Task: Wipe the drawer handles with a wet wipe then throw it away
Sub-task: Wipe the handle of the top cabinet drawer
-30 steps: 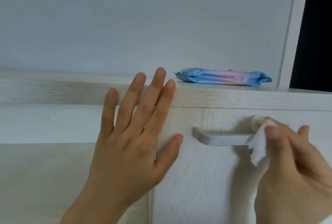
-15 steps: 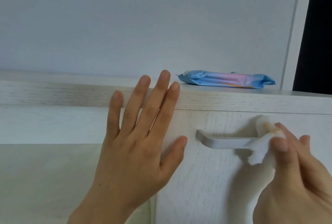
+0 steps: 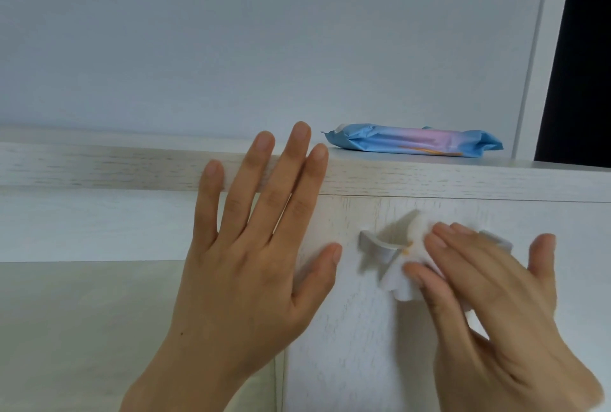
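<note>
- While the wet wipe [image 3: 401, 276] sits wrapped over the drawer handle [image 3: 373, 244], I judge the task as mid-wipe: first step in hand, not finished.
- Right hand [image 3: 496, 296]: thumb below, fingers [image 3: 443, 239] on top, pinching the wipe around the bar near its middle. Slightly blurred.
- Left hand [image 3: 251, 263]: fingers straight and spread, holding nothing. It lies flat at the left edge of the drawer front [image 3: 363, 362], fingertips up over the edge of the tabletop [image 3: 429, 177]. Looks like bracing.
- Handle: horizontal grey metal bar. Left end is bare, right end peeks out between the right hand's fingers, middle is under the wipe.
- Wipe: white, bunched, folds fanning out below the bar. Small orange-brown mark next to the bar; can't tell if dirt or print.
- Left to do, as I judge: finish this handle, do any others (only one in view), then bin the wipe. No bin in view.
- Wipe pack [image 3: 413, 144], blue and pink, lies on the tabletop behind the handle, apart from both hands.
</note>
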